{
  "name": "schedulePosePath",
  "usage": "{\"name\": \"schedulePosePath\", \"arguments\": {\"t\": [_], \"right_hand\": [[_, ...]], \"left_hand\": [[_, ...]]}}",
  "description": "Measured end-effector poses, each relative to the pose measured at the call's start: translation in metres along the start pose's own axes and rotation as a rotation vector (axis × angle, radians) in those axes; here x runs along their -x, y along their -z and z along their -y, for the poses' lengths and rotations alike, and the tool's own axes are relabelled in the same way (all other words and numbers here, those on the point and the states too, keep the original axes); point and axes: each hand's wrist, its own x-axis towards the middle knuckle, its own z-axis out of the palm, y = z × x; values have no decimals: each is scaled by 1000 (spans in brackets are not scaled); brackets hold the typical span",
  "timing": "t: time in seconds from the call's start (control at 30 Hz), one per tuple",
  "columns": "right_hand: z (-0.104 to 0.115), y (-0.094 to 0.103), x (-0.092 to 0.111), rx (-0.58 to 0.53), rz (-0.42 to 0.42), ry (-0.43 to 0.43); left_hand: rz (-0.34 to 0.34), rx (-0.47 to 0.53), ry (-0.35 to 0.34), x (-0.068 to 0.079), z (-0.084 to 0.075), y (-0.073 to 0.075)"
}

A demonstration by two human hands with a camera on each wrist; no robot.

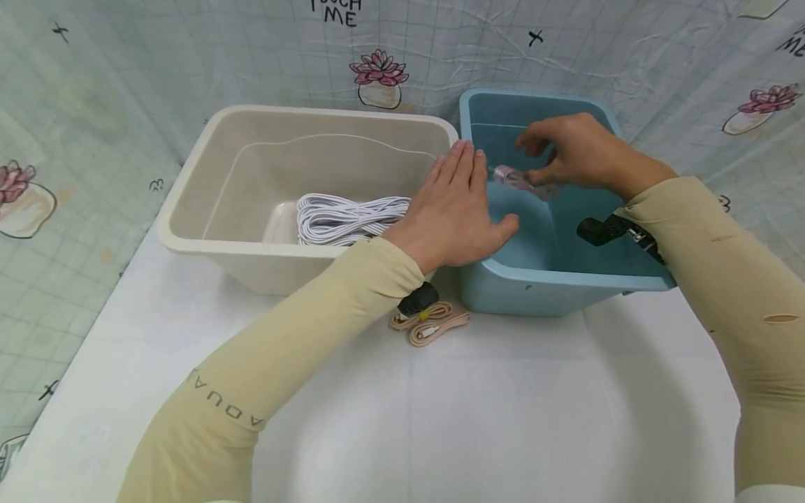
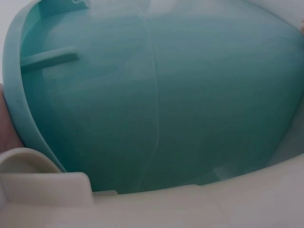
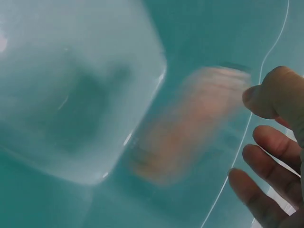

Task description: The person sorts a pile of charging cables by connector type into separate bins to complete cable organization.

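Observation:
My left hand [image 1: 449, 209] lies with straight fingers across the adjoining rims of the beige bin [image 1: 302, 115] and the blue bin [image 1: 566, 279]. Over the inside of the blue bin, my right hand [image 1: 581, 154] has its fingers loosely spread. Just below it is a see-through pinkish bottle-like thing [image 1: 525, 183], tilted. The right wrist view shows this pinkish thing [image 3: 190, 126] motion-blurred, with a gap between it and the fingertips [image 3: 259, 102]. A coiled bundle of white cable [image 1: 352, 218] sits in the beige bin.
Two tan coiled cables [image 1: 434, 327] lie on the white table [image 1: 503, 412] in front of the bins. Behind stands a patterned cloth backdrop [image 1: 428, 49]. In the left wrist view the blue bin's outer wall [image 2: 190, 95] fills most of the frame.

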Motion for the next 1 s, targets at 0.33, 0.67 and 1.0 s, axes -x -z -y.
{"name": "schedulePosePath", "arguments": {"t": [0.33,0.67,1.0], "right_hand": [[2,6,4,25,1,0],[7,20,13,32,-80,32],[24,31,24,-17,-124,48]], "left_hand": [[-14,-1,-5,2,-4,4],[-17,5,-14,2,-6,5],[-2,18,-4,2,-2,2]]}}
